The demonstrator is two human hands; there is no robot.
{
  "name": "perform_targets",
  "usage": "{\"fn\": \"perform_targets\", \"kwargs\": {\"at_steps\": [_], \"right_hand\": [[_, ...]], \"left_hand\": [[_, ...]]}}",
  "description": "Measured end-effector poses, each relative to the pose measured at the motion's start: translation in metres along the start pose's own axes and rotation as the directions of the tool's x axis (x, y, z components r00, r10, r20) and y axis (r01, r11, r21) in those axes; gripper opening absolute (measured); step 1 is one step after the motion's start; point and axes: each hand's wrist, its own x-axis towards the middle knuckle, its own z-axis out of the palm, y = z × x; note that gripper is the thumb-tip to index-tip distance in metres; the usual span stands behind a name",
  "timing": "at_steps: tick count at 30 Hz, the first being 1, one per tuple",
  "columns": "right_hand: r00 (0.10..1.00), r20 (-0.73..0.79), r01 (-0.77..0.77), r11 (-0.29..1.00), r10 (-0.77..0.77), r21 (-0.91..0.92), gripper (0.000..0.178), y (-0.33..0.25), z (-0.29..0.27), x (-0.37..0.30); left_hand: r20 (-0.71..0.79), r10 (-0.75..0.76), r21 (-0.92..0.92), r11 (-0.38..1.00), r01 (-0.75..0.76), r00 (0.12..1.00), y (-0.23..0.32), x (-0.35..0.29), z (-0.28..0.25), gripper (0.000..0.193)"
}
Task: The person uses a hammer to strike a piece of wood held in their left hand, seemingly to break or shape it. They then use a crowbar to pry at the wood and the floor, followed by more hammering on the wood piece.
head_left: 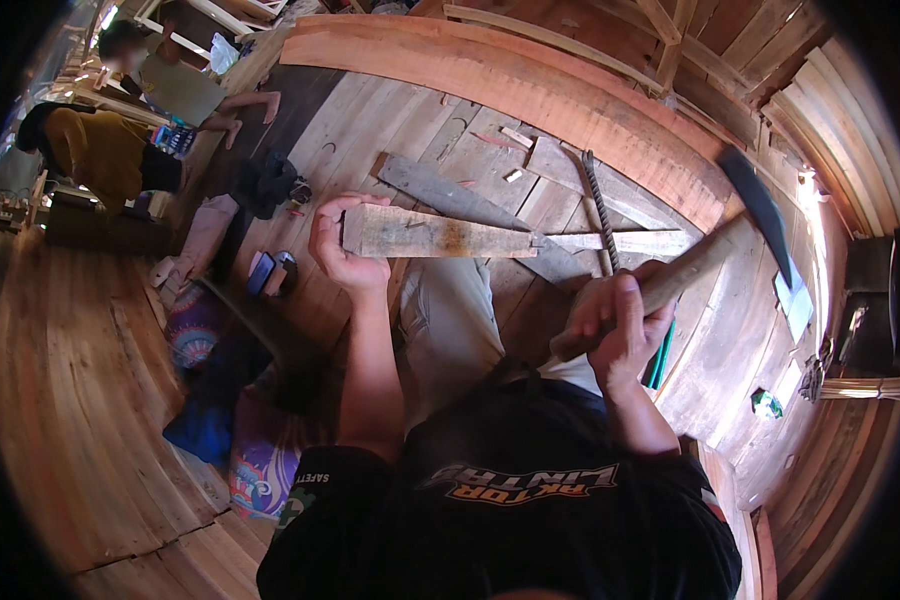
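Observation:
My left hand (348, 248) grips the wide end of a short tapered wooden board (450, 232) and holds it level before me. A bent nail stands out of its face near the wide end, and a brown stain marks its middle. Closed around a thick wooden handle, my right hand (625, 320) holds an adze (700, 258). Its curved dark metal head points away to the upper right. A twisted metal rod (600, 205) runs up from behind the right hand; whether the hand touches it is hidden. Both hands are apart, above my lap.
Grey planks (450, 195) lie loose on the board floor beyond my hands. A long reddish plank (530, 95) curves across the back. Two people (100, 150) are at the upper left. Patterned cloth (255, 470) lies at my left, a green wrapper (767, 404) at the right.

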Motion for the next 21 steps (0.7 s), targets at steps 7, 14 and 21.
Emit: {"fn": "perform_targets", "kwargs": {"at_steps": [7,14,21], "right_hand": [[0.720,0.361,-0.389,0.775,0.593,-0.498,0.012,0.054,-0.008,-0.043],[0.996,-0.059,-0.060,0.998,0.060,-0.008,0.008,-0.004,-0.002,0.002],[0.636,0.324,-0.481,0.688,0.700,-0.543,0.024,0.045,-0.018,-0.033]], "left_hand": [[-0.098,-0.073,-0.098,0.993,0.063,0.993,-0.006,0.003,0.025,0.038],[0.016,-0.012,0.013,1.000,0.012,1.000,-0.003,0.008,0.021,0.041],[-0.126,-0.116,-0.033,0.993,0.112,0.985,-0.010,0.017,0.037,0.035]]}}
